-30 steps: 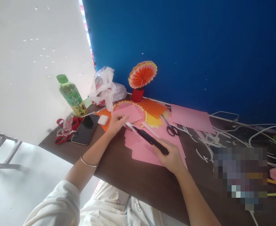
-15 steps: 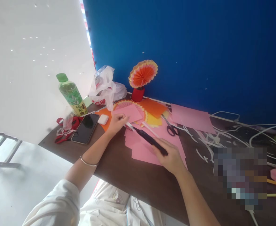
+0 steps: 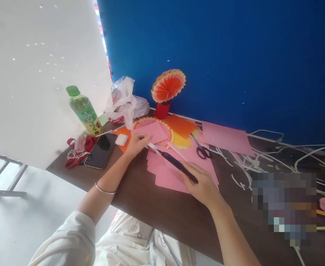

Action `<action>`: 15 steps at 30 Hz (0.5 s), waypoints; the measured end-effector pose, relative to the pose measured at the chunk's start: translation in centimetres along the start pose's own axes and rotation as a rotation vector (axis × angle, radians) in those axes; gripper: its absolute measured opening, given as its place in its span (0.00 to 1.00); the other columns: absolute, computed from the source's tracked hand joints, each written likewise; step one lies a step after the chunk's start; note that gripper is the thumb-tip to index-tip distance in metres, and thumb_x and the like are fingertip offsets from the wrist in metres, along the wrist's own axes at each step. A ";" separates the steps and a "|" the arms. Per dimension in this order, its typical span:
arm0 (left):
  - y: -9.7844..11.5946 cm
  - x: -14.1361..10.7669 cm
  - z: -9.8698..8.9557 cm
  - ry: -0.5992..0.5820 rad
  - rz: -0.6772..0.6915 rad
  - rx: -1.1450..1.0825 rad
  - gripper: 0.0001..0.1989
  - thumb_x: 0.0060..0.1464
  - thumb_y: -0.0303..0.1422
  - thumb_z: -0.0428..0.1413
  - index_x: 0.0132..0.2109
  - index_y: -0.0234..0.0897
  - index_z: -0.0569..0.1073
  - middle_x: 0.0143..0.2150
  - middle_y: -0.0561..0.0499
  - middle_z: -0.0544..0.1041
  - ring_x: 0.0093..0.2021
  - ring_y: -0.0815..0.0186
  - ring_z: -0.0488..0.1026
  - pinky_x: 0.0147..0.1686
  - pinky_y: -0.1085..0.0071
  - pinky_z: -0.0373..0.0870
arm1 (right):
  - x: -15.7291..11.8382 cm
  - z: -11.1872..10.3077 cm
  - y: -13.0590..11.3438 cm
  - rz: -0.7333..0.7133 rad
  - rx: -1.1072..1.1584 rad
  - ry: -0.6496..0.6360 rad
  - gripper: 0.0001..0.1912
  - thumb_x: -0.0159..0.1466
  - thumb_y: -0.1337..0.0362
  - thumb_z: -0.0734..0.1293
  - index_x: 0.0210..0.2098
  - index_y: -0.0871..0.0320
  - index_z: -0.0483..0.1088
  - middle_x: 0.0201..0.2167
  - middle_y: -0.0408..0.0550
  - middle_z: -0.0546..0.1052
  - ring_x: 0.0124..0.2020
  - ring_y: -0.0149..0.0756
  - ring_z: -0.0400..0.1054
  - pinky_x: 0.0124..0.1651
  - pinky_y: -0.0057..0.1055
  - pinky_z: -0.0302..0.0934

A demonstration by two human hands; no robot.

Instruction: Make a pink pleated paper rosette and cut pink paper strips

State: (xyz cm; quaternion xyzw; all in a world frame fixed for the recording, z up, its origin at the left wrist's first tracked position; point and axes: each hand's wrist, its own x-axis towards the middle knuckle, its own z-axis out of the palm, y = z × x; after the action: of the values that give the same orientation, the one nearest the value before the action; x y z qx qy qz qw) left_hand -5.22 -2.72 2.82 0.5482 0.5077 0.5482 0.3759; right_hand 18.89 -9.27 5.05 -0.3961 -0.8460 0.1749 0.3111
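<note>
– surface and room?
– a dark brown table (image 3: 140, 199), backed by a blue wall (image 3: 220, 55); a white panel (image 3: 46, 74) is stood at left.
– counted on it?
– one green-capped bottle (image 3: 84, 114), one phone (image 3: 101, 151), one white case (image 3: 122, 139), one pair of scissors (image 3: 198, 145), one red pot (image 3: 162, 111) with one pleated paper flower (image 3: 168, 87); pink sheets (image 3: 173, 178), overlapped, uncounted.
– in hand?
– one black tool (image 3: 176, 162), held above the pink sheets, gripped by the curled right hand (image 3: 199, 181); one white strip (image 3: 153, 148), by the tool's tip, pinched in the nearly closed left hand (image 3: 138, 144).
</note>
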 end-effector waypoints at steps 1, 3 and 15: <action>0.0 0.0 0.0 0.000 -0.002 -0.002 0.23 0.45 0.41 0.55 0.15 0.35 0.53 0.15 0.59 0.49 0.18 0.76 0.48 0.20 0.75 0.47 | 0.0 0.0 0.0 -0.002 0.001 0.000 0.14 0.62 0.63 0.60 0.47 0.55 0.67 0.38 0.50 0.74 0.38 0.36 0.70 0.43 0.31 0.64; 0.0 0.0 0.0 0.002 -0.006 -0.008 0.23 0.45 0.41 0.56 0.15 0.35 0.53 0.15 0.59 0.49 0.18 0.76 0.48 0.20 0.75 0.47 | 0.0 0.1 0.1 -0.008 0.001 0.005 0.14 0.62 0.63 0.60 0.47 0.55 0.67 0.38 0.50 0.75 0.38 0.36 0.70 0.43 0.31 0.64; -0.5 0.2 -0.1 -0.017 -0.013 -0.087 0.23 0.45 0.40 0.56 0.15 0.35 0.54 0.14 0.59 0.49 0.17 0.77 0.48 0.19 0.75 0.46 | 0.0 0.0 0.1 0.005 -0.011 -0.008 0.14 0.62 0.63 0.60 0.47 0.55 0.67 0.40 0.49 0.74 0.39 0.36 0.70 0.44 0.30 0.64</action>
State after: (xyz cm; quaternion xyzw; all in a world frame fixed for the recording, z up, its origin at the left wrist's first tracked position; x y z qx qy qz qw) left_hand -5.40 -2.47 2.40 0.5327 0.4837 0.5626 0.4072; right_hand 18.97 -9.19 5.04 -0.3995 -0.8471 0.1725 0.3052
